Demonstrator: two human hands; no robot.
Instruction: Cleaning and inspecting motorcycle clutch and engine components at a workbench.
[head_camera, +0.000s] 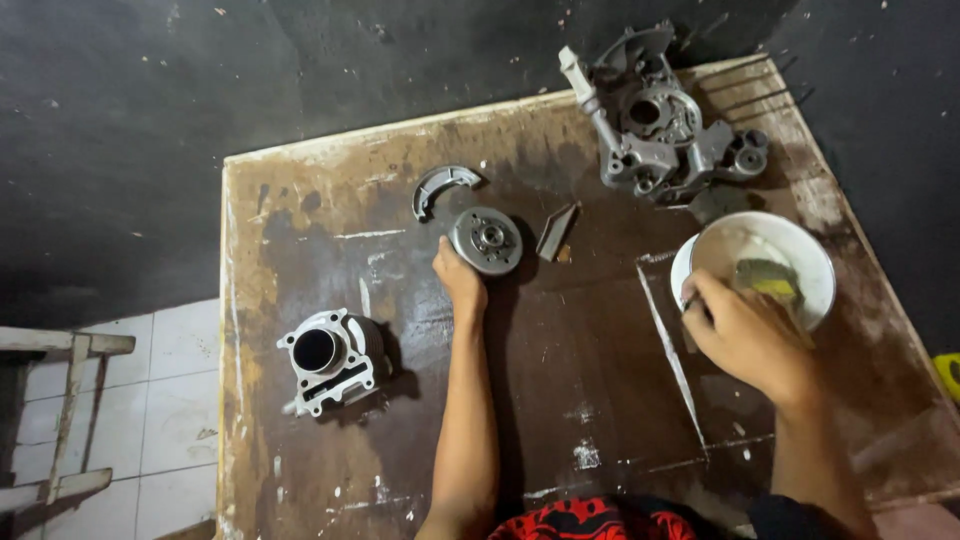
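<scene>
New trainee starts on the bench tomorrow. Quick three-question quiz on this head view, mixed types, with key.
1. True or false: the left hand touches the round metal disc.
2. Multiple choice: the right hand is at the rim of which thing? A) the engine cylinder B) the white bowl C) the curved brake shoe
3. Fill in: the large grey engine casing lies at the far ____ corner of the wooden board.

Key: 1 true, at its near left edge. 2 B, holding a thin dark tool too hidden to identify. 3 right.
</scene>
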